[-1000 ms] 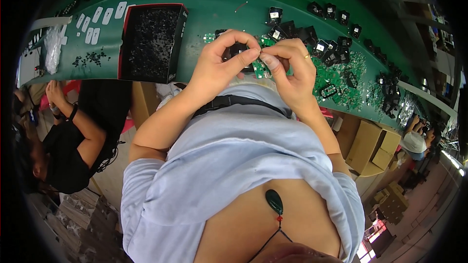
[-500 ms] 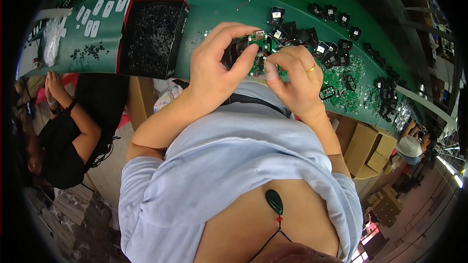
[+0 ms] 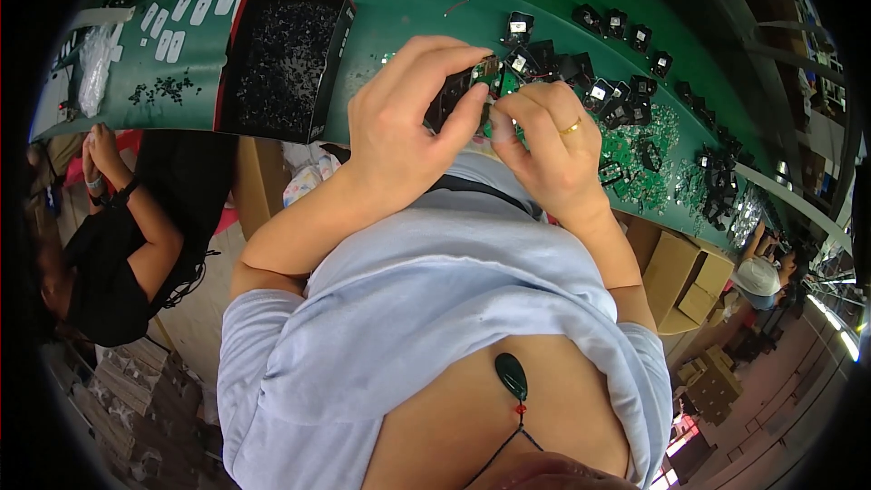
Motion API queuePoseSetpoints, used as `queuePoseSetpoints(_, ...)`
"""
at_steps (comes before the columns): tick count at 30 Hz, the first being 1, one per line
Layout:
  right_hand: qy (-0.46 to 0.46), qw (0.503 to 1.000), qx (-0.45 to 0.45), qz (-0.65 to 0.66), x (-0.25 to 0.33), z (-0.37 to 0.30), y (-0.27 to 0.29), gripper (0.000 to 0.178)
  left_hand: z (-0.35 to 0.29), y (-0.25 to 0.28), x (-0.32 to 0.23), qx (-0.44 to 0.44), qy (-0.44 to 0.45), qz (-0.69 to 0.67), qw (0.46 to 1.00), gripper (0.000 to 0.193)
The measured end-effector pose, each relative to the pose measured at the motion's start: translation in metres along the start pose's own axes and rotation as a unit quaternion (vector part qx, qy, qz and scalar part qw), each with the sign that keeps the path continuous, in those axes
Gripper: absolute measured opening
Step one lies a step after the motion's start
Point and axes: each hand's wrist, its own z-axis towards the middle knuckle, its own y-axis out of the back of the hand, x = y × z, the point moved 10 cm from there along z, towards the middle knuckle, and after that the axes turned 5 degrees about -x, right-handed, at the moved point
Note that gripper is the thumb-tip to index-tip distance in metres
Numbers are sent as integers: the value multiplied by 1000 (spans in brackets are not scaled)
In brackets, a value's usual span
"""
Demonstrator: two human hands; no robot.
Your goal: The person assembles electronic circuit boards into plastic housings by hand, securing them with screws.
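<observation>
Just over the near edge of the green table, my left hand is closed around a black plastic housing, thumb in front and fingers behind. A small green circuit board sits against that housing, partly covered by my thumb. My right hand, with a ring on one finger, meets it from the right. Its thumb and forefinger are pinched together beside the board's edge. What lies between those fingertips is too small and hidden to make out.
A shallow box of small black parts stands on the left, near white plates and loose black bits. Right of my hands lie black housings and a heap of green boards. A co-worker's hands are at far left.
The board has turned and shows less of its face, now closer against the black housing. My left hand has rolled slightly over it; the right stays pinched beside it.
</observation>
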Motion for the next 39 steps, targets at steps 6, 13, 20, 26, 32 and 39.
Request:
queuePoseSetpoints(6,-13,999,14,-26,-1,6,-6,26,3,1,-3,-13,-32,12,999,20)
queuePoseSetpoints(13,-62,994,22,84,-31,-4,-18,24,-11,-7,33,-3,101,-87,991,20)
queuePoseSetpoints(20,-396,872,-55,281,-70,-44,-32,43,-11,-20,33,60,70,-52,994,28)
queuePoseSetpoints(26,-430,795,-72,421,-72,-53,-32,35,-25,-27,69,100,215,-142,961,34)
queuePoseSetpoints(32,-258,929,44,263,-39,-35,-32,19,-51,-59,86,176,415,-370,812,31)
queuePoseSetpoints(39,-93,992,-49,70,-33,-25,-11,14,-52,-52,79,104,414,-364,828,26)
